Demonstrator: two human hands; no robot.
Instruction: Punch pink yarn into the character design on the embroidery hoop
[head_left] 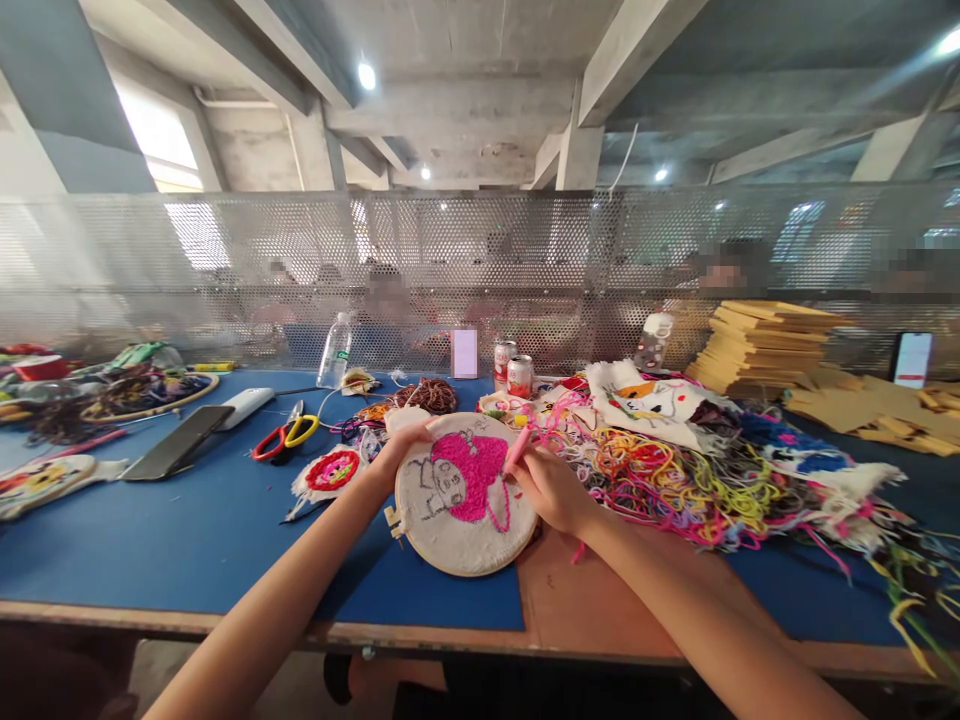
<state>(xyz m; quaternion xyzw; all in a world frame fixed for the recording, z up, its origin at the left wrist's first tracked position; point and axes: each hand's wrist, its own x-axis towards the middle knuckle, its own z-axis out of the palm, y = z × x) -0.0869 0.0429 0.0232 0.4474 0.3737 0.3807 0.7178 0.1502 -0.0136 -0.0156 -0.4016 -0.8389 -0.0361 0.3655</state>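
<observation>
My left hand (397, 447) grips the rim of the embroidery hoop (465, 495), tilting it up off the blue surface (187, 530). My right hand (547, 487) is closed around a pink punch needle (517, 450), tip at the pink-filled patch. I judge I'm mid-fill; the next stitch needs the tip kept close to the cloth. A water bottle (334, 349), seemingly near empty, and two cans (513, 369) stand beyond; I cannot see into the cans.
</observation>
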